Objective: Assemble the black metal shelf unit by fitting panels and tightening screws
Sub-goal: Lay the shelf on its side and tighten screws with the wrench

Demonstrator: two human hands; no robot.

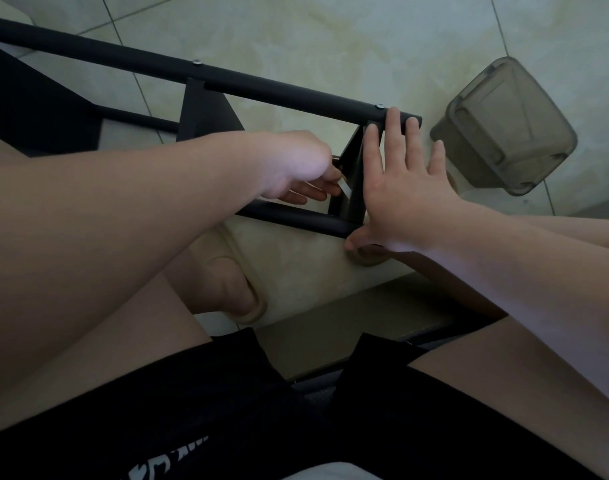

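The black metal shelf frame [247, 83] lies on its side across the tiled floor, its long tube running from upper left to centre right. Two silver screws [379, 106] show on that tube. My right hand [400, 188] lies flat with straight fingers against the frame's end panel [353, 174], fingertips reaching the upper tube. My left hand [296, 168] reaches inside the frame behind that panel and pinches a small silver tool [344, 187], its tip hidden by the panel. A lower black tube [296, 216] runs under both hands.
A smoky translucent plastic box [504, 126] lies tipped on the floor at the right. A second black shelf panel [202, 112] stands further left along the frame. My bare legs and a foot in a beige slipper [247, 271] fill the lower view.
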